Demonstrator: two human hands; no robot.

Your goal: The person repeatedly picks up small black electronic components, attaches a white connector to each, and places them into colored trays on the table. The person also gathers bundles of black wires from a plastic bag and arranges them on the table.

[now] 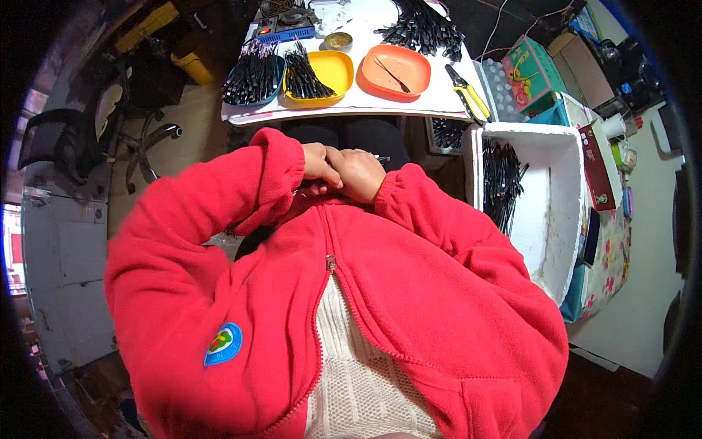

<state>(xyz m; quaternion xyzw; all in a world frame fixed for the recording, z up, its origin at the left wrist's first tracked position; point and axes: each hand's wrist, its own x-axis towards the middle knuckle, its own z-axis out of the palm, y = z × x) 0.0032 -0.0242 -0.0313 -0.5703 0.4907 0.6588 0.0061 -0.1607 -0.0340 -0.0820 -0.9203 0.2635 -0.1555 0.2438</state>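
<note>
My left hand (319,165) and my right hand (361,174) are together in front of my body, just short of the table's near edge. Their fingers are curled and overlap each other. Whatever they may hold is hidden, though a small pale bit shows beyond the right hand. Nearest on the white table (351,108) are a blue tray (276,89) piled with short black cables (250,74) and a yellow tray (344,69) with more of them. An orange tray (380,66) holds a thin black cable. Yellow-handled pliers (471,95) lie to its right.
A white foam box (545,212) on my right has black cables (500,183) along its left side. Farther back are a small bowl (338,42), a blue device (287,34) and a heap of black cables (420,29). A green box (532,75) stands right; a chair (150,143) left.
</note>
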